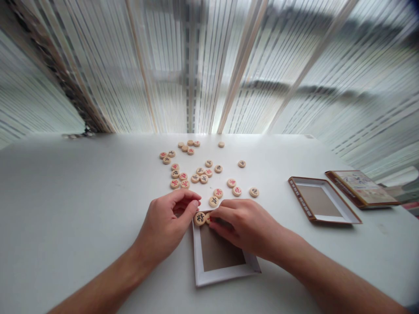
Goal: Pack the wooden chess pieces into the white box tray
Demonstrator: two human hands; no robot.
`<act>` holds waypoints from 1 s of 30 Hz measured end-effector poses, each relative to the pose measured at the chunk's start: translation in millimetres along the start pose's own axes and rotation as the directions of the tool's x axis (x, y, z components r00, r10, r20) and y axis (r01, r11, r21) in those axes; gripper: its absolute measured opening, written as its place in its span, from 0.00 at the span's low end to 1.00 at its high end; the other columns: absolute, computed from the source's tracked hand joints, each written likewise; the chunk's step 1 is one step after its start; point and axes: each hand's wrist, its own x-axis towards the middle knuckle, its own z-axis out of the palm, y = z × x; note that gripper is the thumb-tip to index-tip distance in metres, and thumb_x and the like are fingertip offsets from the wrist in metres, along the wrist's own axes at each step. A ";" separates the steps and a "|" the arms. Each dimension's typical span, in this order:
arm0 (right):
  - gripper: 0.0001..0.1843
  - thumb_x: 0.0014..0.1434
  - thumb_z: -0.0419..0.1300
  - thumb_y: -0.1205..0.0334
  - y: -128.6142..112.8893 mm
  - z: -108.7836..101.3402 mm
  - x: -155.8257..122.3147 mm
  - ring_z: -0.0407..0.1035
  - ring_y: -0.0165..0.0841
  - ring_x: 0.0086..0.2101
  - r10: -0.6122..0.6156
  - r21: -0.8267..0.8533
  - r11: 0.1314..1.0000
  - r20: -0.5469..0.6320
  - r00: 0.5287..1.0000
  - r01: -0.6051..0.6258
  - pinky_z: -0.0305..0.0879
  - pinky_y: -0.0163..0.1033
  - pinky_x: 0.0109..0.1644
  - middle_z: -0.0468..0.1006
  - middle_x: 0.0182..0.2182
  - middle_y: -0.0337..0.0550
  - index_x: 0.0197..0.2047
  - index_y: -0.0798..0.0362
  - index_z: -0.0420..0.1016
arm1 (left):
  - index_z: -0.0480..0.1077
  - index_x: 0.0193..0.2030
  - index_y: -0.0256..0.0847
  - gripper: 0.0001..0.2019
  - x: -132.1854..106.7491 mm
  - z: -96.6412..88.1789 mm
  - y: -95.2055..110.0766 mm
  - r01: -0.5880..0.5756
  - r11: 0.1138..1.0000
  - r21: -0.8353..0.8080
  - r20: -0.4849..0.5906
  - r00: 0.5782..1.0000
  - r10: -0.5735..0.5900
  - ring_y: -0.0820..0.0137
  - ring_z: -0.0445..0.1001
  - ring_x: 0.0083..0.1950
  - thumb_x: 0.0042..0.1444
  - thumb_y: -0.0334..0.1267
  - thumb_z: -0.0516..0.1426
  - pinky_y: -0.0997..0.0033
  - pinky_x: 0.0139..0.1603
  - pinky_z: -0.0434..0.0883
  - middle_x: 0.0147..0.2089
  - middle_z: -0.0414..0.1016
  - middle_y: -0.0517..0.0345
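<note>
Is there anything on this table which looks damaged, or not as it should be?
I see no damage. One small oddity: near the far edge of the table, a few wooden discs show blank tops, while most others show red or black characters. Perhaps they lie face down.

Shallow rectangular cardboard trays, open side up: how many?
2. One white-walled tray lies nearest the camera, partly covered by the right hand; one brown-edged tray lies at right, beside the illustrated brown rectangular cover. Anything beneath that cover would be hidden.

Open tabletop (pixel 72 205) stretches leftward, while scattered discs (pixel 204 179) obstruct the far middle
</note>
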 end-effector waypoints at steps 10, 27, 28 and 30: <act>0.04 0.64 0.67 0.69 2.8 2.1 -0.2 0.76 0.35 0.28 -0.021 0.040 0.999 -0.075 0.997 0.024 0.62 0.38 0.33 0.83 0.30 0.42 0.39 0.54 0.85 | 0.82 0.41 0.43 0.08 -1.1 -0.8 5.0 -0.012 1.000 0.015 -0.026 1.000 0.012 0.62 0.86 0.40 0.64 0.42 0.62 0.65 0.44 0.83 0.40 0.87 0.54; 0.25 0.70 0.60 0.67 19.6 -10.4 6.5 0.50 0.25 0.19 0.014 0.181 0.978 -0.556 0.831 0.105 0.48 0.35 0.25 0.56 0.17 0.30 0.21 0.51 0.60 | 0.84 0.40 0.41 0.12 43.5 -58.2 -13.0 0.032 0.957 0.290 -0.373 0.924 0.082 0.65 0.81 0.35 0.62 0.45 0.61 0.68 0.38 0.74 0.36 0.87 0.56; 0.26 0.70 0.60 0.67 19.1 -10.4 6.3 0.50 0.25 0.19 0.019 0.188 0.976 -0.563 0.826 0.105 0.47 0.36 0.24 0.55 0.17 0.30 0.20 0.50 0.58 | 0.84 0.39 0.41 0.12 45.0 -59.7 -15.2 0.044 0.952 0.304 -0.381 0.921 0.079 0.65 0.81 0.34 0.62 0.46 0.61 0.68 0.37 0.73 0.35 0.86 0.56; 0.27 0.70 0.59 0.68 17.3 -9.1 5.9 0.49 0.25 0.19 0.025 0.201 0.974 -0.568 0.823 0.109 0.46 0.36 0.24 0.53 0.17 0.30 0.20 0.50 0.54 | 0.84 0.38 0.41 0.13 46.9 -61.9 -19.6 0.069 0.941 0.330 -0.391 0.918 0.070 0.65 0.80 0.34 0.62 0.46 0.61 0.68 0.37 0.72 0.34 0.86 0.57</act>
